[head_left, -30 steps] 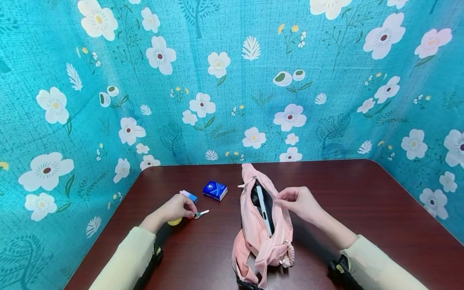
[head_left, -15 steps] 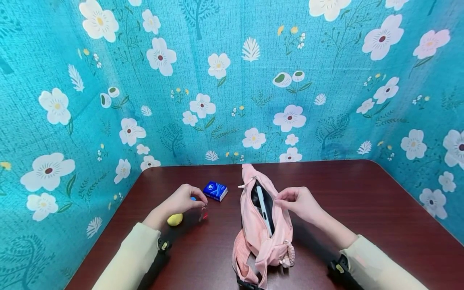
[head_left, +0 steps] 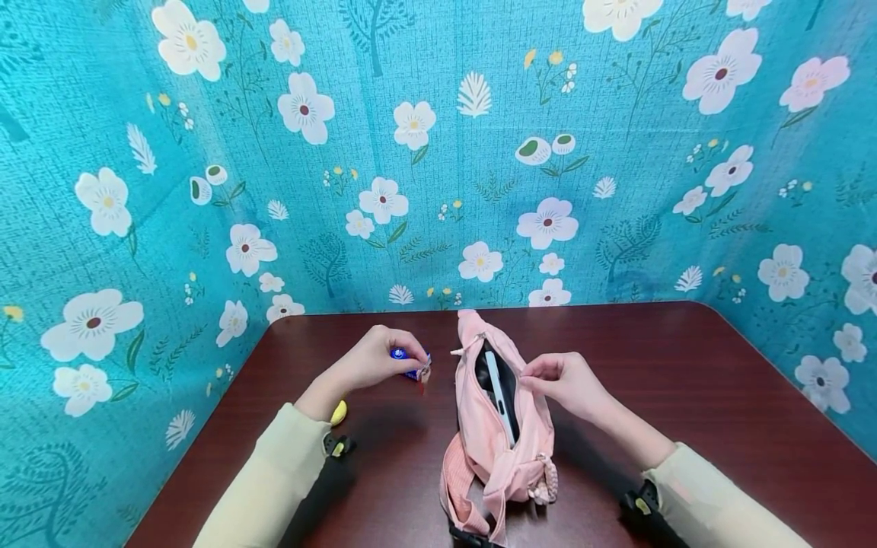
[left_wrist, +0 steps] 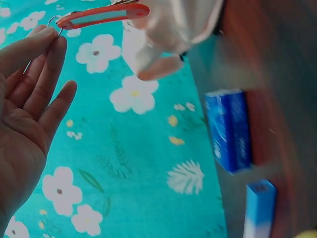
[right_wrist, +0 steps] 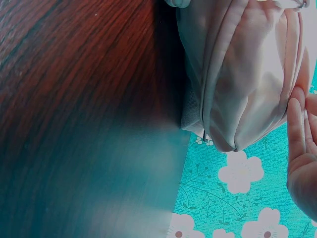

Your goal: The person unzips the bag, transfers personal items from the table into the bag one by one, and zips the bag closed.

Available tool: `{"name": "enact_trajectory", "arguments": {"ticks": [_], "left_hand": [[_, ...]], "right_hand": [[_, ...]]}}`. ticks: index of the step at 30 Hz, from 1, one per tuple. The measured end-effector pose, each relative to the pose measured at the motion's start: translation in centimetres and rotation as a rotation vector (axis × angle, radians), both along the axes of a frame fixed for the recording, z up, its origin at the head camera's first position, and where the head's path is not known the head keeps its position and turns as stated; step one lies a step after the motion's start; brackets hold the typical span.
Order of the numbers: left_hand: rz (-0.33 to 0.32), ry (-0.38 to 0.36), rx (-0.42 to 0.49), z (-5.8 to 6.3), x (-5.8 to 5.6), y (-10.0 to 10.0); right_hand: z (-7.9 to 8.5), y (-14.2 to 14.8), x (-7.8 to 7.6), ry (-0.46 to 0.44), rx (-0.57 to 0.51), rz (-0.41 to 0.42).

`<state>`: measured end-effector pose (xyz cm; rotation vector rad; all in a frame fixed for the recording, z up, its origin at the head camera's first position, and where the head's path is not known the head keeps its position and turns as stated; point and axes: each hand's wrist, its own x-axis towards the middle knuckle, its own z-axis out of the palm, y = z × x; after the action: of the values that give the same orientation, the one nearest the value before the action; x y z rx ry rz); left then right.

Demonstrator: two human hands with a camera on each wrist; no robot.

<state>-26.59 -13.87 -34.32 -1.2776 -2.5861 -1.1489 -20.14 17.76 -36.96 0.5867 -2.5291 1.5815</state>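
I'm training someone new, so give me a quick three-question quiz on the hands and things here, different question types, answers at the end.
1. Multiple choice: what is the left hand pinching?
A) the yellow object
B) an orange-tagged key ring
C) the bag's strap

2. True or false: the blue pack lies inside the pink bag.

3. Short answer: which part of the bag does the right hand hold?

Key: 1. B. 2. False; it lies on the table. 3. The edge of its opening.
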Motion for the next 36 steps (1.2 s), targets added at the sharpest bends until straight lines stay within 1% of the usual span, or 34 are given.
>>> {"name": "enact_trajectory", "arguments": {"ticks": [3, 6, 9, 12, 13, 15, 18, 22, 27, 30, 35, 36], "left_hand": [[-0.037, 0.003, 0.031, 0.5, -0.1, 1.0], [-0.044, -0.023, 0.054, 1.1, 0.0, 2.0], [-0.052, -0.060, 0.083, 2.3, 0.7, 3.0], [-0.077, -0.085, 0.115, 3.6, 1.4, 4.0], [-0.087, -0.084, 0.125, 3.9, 1.6, 4.4], [-0.102, -0.077, 0.140, 4.1, 1.5, 5.0], [-0.122, -0.050, 0.152, 3.6, 0.5, 6.0], [-0.130, -0.054, 0.164, 2.5, -0.7, 7.1], [-0.105, -0.073, 0.167, 1.7, -1.1, 7.9], [-0.079, -0.073, 0.140, 1.0, -1.2, 8.2], [-0.085, -0.069, 0.099, -0.3, -1.4, 8.4], [-0.081, -0.084, 0.089, -0.2, -1.0, 8.5]], "right_hand": [[-0.1, 0.0, 0.0, 0.002, 0.001, -0.004], [-0.1, 0.1, 0.0, -0.001, -0.003, -0.004], [-0.2, 0.1, 0.0, 0.000, -0.009, -0.001], [-0.2, 0.1, 0.0, 0.000, -0.016, 0.002], [-0.2, 0.0, 0.0, 0.000, -0.019, 0.004], [-0.3, 0.0, 0.0, -0.004, -0.023, 0.006], [-0.3, 0.0, 0.1, -0.004, -0.023, 0.005], [-0.2, 0.0, 0.1, 0.007, -0.010, 0.000], [-0.2, 0.0, 0.1, 0.009, -0.007, 0.000], [-0.1, 0.0, 0.1, 0.003, -0.005, -0.004], [-0.1, 0.0, 0.2, 0.005, 0.002, -0.005], [0.0, 0.0, 0.2, 0.006, 0.004, -0.004]]}}
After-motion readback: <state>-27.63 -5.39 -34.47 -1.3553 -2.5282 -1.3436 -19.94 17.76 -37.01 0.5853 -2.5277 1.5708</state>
